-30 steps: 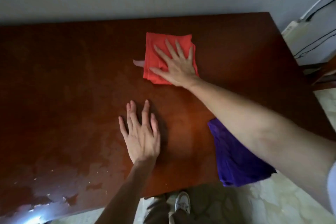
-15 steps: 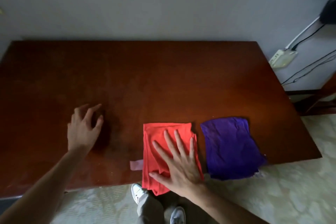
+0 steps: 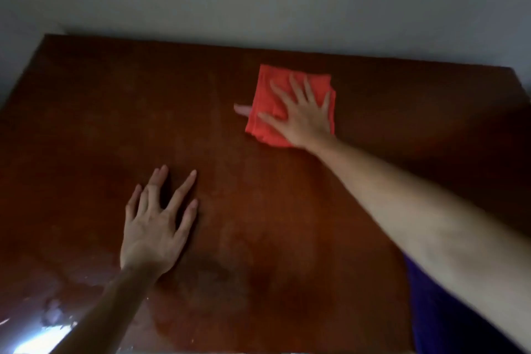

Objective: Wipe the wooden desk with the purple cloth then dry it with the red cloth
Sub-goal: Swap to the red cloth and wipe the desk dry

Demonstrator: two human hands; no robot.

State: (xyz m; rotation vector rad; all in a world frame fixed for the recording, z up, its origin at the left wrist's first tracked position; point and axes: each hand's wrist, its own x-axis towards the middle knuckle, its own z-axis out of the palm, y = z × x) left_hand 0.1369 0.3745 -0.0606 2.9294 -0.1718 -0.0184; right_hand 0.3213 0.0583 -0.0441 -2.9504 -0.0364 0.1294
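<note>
Nearest to us, our left hand [image 3: 156, 223] lies flat on the wooden desk [image 3: 115, 100], fingers straight and spread, holding nothing; it looks like a brace for the reach. Below its wrist, toward the near left corner, the surface shines pale and patchy, which we take for damp or glare, though the blur keeps us from saying which. Out to the right of those fingers, at the near right edge, the purple cloth [image 3: 439, 313] lies under our right forearm, mostly hidden by it. We cannot tell whether the arm touches it; if it does, a sideways sweep could drag that cloth off the edge. Well beyond the left fingertips, toward the wall, our right hand [image 3: 301, 118] presses the folded red cloth [image 3: 268, 89] down onto the wood with straight, fanned fingers, palm on the fabric, nothing curled round it. A pale tab sticks out from the cloth just left of the thumb. We judge this to be the drying step, mid-stroke at full stretch. The main risk is that a flat press has no real hold: the folds may slide apart beneath the fingers, or the cloth may bunch and skip, leaving streaks. Reaching this far also loads the left palm, and if the wood under it is damp, it could slip. The corner near the left wrist could be missed.
</note>
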